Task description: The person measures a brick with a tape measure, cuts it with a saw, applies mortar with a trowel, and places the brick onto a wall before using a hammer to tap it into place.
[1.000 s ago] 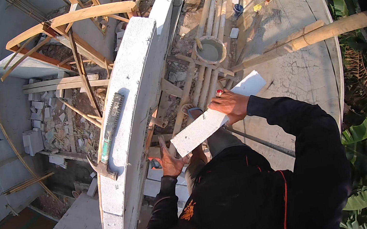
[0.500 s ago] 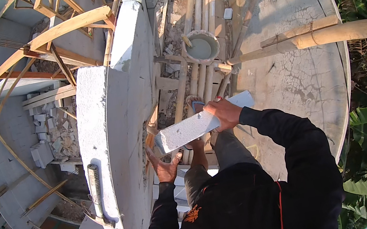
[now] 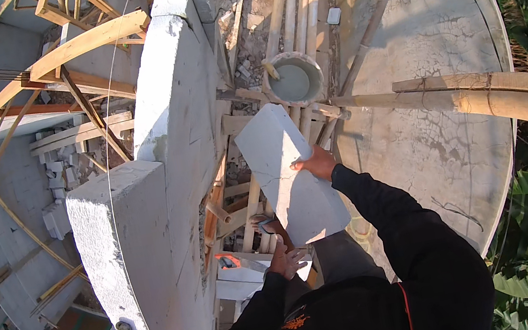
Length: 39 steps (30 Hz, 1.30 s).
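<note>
Head view, looking straight down: the right hand (image 3: 315, 163) grips the right long edge of a pale grey block (image 3: 290, 174), fingers curled over its rim, while the left hand (image 3: 286, 260) is closed under the block's near end, so both hands carry it. The block hangs tilted, just right of the white block wall (image 3: 163, 154) that runs up the middle, and is not touching it. Beyond the block's far end sits a round bucket (image 3: 293, 80) holding grey mortar, among bamboo poles (image 3: 293, 11) laid side by side. Right of the block a thick bamboo pole (image 3: 478, 99) crosses a cracked concrete slab (image 3: 424, 31). Left of the wall, far below, lie timber braces (image 3: 81, 49) and scattered rubble (image 3: 55, 180).
</note>
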Available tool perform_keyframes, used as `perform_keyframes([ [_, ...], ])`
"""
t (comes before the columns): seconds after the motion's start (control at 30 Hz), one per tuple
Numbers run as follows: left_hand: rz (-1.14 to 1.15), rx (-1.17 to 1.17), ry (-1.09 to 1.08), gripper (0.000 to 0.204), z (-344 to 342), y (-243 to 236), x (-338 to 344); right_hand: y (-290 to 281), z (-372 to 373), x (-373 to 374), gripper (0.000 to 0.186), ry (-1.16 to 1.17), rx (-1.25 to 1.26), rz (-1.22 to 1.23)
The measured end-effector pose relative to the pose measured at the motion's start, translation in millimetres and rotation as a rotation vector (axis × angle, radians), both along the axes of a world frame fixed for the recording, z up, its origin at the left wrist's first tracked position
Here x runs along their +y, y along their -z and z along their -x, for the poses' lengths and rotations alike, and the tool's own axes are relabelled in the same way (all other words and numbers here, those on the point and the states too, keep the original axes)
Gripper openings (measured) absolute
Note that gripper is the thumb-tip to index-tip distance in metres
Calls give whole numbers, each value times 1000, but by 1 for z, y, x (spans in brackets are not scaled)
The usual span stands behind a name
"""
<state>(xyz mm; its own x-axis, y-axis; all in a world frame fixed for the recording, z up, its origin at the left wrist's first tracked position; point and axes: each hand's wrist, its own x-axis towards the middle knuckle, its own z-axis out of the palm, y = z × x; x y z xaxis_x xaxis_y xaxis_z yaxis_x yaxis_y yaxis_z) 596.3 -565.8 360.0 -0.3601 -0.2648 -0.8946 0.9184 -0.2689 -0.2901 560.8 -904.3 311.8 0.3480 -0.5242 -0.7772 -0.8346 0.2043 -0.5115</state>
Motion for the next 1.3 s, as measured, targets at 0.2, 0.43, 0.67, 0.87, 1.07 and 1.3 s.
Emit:
perform_keyframes([
  [0.2, -249, -256, -203, 103, -35, 39, -2, 61, 16, 53, 73, 537, -141, -425],
  [0.43, -179, -639, -174, 66, -83, 72, -71, 172, 16, 107, 73, 1089, -464, -640],
  [0.67, -152, -1152, 83, 83, -107, 105, -165, 200, -3, 55, 63, 842, -10, -287],
  [0.87, -200, -1380, 570, 91, -137, 108, -223, 180, -84, -121, 57, 127, -31, 814],
  [1.07, -166, -1518, 997, 78, -146, 108, -252, 213, -190, -245, 47, -521, -62, 842],
  [1.3, -86, -1600, 1179, 74, -140, 135, -261, 226, -156, -276, 31, -870, 221, 735],
])
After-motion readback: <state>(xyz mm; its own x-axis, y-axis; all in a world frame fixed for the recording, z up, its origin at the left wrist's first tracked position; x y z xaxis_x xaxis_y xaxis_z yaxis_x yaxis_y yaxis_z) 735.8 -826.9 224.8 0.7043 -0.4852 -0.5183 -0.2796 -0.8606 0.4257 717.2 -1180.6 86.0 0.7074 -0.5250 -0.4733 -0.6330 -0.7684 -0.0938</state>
